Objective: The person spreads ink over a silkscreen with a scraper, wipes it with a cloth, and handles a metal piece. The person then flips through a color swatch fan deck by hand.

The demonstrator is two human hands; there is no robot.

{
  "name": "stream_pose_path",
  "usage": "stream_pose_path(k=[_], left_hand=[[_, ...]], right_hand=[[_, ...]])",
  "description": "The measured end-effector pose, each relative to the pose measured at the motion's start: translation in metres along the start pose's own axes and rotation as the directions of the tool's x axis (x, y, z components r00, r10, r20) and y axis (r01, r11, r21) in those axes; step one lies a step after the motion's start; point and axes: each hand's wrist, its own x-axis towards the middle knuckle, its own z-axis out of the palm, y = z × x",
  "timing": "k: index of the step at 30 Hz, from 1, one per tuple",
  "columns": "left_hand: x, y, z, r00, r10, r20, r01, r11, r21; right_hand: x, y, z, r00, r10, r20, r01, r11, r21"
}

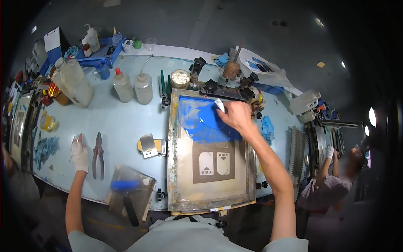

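Observation:
My right hand [237,114] is closed on a small whitish piece [220,105] over the upper part of a framed screen [173,176]. Blue ink [210,122] is spread across the screen's upper half, below and around the fingers. Lower on the screen lies a brown stencil area [215,178] with pale shapes. My left hand [79,156], in a white glove with bare fingertips, lies flat on the table [121,145], fingers spread, holding nothing. Just right of it are pliers [98,156].
A blue-edged squeegee [126,185] lies on a grey plate [145,194] at the front left. Bottles [143,89] and a large jug [75,84] stand at the back left. Black clamp knobs [211,86] top the frame. Another person [329,185] works at the right.

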Motion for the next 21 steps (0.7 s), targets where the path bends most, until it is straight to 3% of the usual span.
stream_pose_path(k=[2, 4, 5, 6, 8, 10, 12, 14, 16, 19, 20, 21], left_hand=[[0.002, -0.003, 0.007, 1.0, 0.012, -0.007, -0.012, 1.0, -0.011], [0.002, -0.006, 0.009, 1.0, 0.017, 0.009, -0.017, 1.0, -0.01], [0.003, -0.008, 0.01, 0.999, 0.032, -0.008, -0.032, 0.999, -0.001], [0.001, -0.011, 0.013, 0.999, 0.04, -0.02, -0.04, 0.999, 0.003], [0.001, -0.011, 0.016, 0.999, 0.046, -0.019, -0.046, 0.998, -0.031], [0.0, -0.005, 0.003, 0.999, 0.034, -0.01, -0.034, 0.998, -0.055], [0.0, -0.001, 0.001, 1.0, 0.002, 0.003, -0.002, 0.999, -0.033], [-0.001, -0.003, 0.006, 1.0, 0.012, -0.008, -0.012, 1.0, -0.028], [0.0, -0.005, 0.005, 1.0, 0.024, -0.014, -0.025, 0.999, -0.04], [0.003, -0.007, 0.008, 0.999, 0.031, -0.029, -0.031, 1.0, 0.002], [0.002, -0.005, 0.006, 0.999, 0.048, -0.023, -0.047, 0.999, 0.024], [0.004, -0.005, 0.008, 0.998, 0.052, -0.027, -0.052, 0.999, 0.007]], right_hand=[[0.011, -0.025, 0.009, 0.986, -0.155, -0.056, 0.156, 0.988, 0.021], [0.018, -0.037, 0.005, 0.91, -0.389, -0.144, 0.401, 0.913, 0.074], [0.018, -0.034, -0.003, 0.856, -0.509, -0.086, 0.516, 0.85, 0.105], [0.014, -0.031, -0.013, 0.84, -0.542, -0.007, 0.541, 0.838, 0.071], [0.006, -0.003, -0.02, 0.784, -0.619, -0.033, 0.62, 0.784, 0.031], [-0.004, 0.027, -0.026, 0.849, -0.528, 0.017, 0.528, 0.849, -0.002], [-0.014, 0.046, -0.028, 0.947, -0.314, 0.066, 0.315, 0.949, -0.008], [-0.021, 0.04, -0.026, 0.987, 0.064, 0.146, -0.054, 0.996, -0.074], [-0.021, 0.025, -0.014, 0.982, 0.148, 0.114, -0.145, 0.989, -0.033], [-0.018, -0.009, -0.02, 0.994, 0.004, 0.114, -0.027, 0.98, 0.197], [-0.016, -0.013, -0.026, 0.984, 0.017, 0.179, -0.05, 0.982, 0.181], [-0.021, -0.013, -0.023, 0.995, -0.072, 0.072, 0.057, 0.98, 0.192]])
